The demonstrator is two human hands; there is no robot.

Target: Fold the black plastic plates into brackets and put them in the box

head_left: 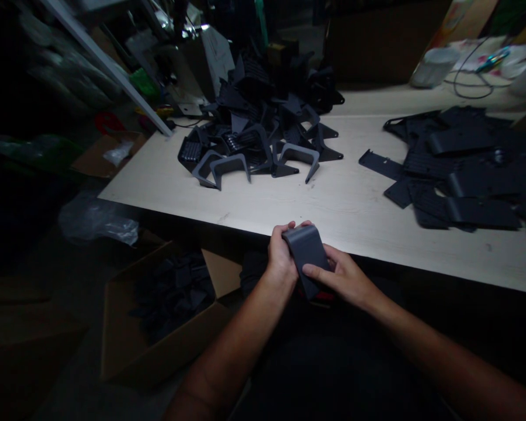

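Note:
Between my hands, at the front edge of the table, is a dark grey plastic part [307,252] with a rounded upper bend and a flat face. My left hand [283,254] wraps round its left side, fingertips showing at the top. On the right, my right hand [339,273] grips it with the thumb lying across the flat face. The underside of the part is hidden. Beyond my hands lies a heap of dark bracket-shaped parts [298,153]. To the right is a pile of flatter dark panels [469,139].
The pale table [245,204] runs across the view. Below left, an open cardboard box [127,351] holds many dark parts. A machine [193,70] stands behind the heap, beside a slanting metal post [114,64]. A white cup [433,67] and a cable [471,93] are at back right.

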